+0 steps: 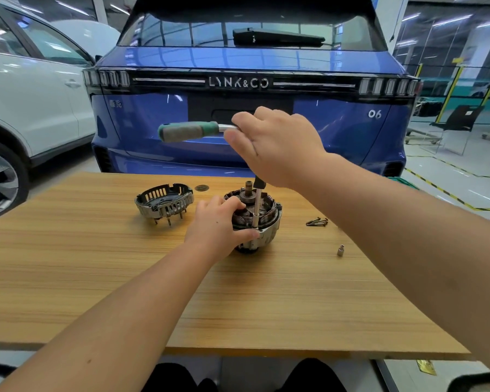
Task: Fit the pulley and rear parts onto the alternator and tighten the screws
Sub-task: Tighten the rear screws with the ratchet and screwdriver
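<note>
Alternator (262, 222) stands open-topped near the middle of the wooden counter (96, 278), windings exposed. To its left lies the rear cover (164, 203), studs down, apart from it. Left hand (218, 222) grips the alternator's left side. Right hand (272, 142) grasps the ratchet (190, 131) at its head, green handle pointing left; the extension (256, 206) drops upright to the housing rim. Loose screws (317, 222) and a small socket (340, 249) lie to the right
</note>
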Demonstrator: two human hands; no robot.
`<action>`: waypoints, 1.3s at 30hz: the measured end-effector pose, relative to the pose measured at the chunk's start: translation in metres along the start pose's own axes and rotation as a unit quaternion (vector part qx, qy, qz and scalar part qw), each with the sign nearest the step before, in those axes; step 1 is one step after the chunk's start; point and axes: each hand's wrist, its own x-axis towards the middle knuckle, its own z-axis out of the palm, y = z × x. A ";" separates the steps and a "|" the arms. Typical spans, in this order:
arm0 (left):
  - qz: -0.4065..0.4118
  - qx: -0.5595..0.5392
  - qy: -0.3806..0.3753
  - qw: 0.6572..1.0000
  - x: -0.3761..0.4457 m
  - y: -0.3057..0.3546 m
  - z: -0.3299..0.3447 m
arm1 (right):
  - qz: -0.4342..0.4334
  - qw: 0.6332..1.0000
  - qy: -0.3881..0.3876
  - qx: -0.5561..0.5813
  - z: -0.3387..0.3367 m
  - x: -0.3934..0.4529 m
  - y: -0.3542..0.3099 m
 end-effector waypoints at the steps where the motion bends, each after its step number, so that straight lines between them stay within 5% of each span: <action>1: -0.001 0.001 -0.001 1.000 0.000 0.000 0.000 | 0.006 1.000 -0.008 0.016 -0.001 0.001 0.002; 8: 0.003 -0.004 -0.004 1.000 0.002 -0.002 0.001 | 0.094 0.981 -0.130 0.112 -0.017 0.023 0.006; 11: 0.006 -0.007 -0.011 1.000 0.002 -0.003 0.000 | 0.213 0.922 -0.167 0.278 -0.024 0.025 0.002; 14: 0.003 -0.007 -0.016 1.000 0.003 -0.003 -0.001 | 0.355 0.763 -0.154 0.517 -0.027 0.021 -0.002; 17: 0.000 -0.004 -0.018 1.000 0.003 -0.002 -0.002 | 0.396 0.594 -0.123 0.690 -0.020 0.011 -0.002; 20: -0.003 -0.001 -0.019 1.000 0.003 -0.001 -0.002 | 0.427 0.459 -0.056 0.777 -0.007 0.006 0.000; 22: -0.002 -0.001 -0.018 1.000 0.002 0.000 -0.003 | 0.443 0.402 0.003 0.802 0.001 0.005 -0.001; 24: -0.001 -0.003 -0.016 1.000 0.001 0.000 -0.002 | 0.445 0.426 0.047 0.786 0.011 0.001 -0.001; 26: -0.002 -0.006 -0.015 1.000 0.001 -0.001 -0.002 | 0.423 0.518 0.093 0.738 0.021 -0.005 0.000; 30: -0.002 -0.004 -0.016 1.000 0.002 0.000 -0.002 | 0.265 0.812 0.193 0.482 0.029 -0.017 0.007; 31: -0.002 -0.004 -0.016 1.000 0.002 0.000 -0.002 | 0.214 0.859 0.200 0.419 0.031 -0.019 0.011; 35: -0.002 -0.007 -0.018 1.000 0.002 -0.001 -0.003 | 0.115 0.943 0.127 0.285 0.029 -0.022 0.022; 39: -0.005 -0.002 -0.017 1.000 0.002 0.000 -0.004 | 0.033 0.967 0.056 0.247 0.020 -0.020 0.021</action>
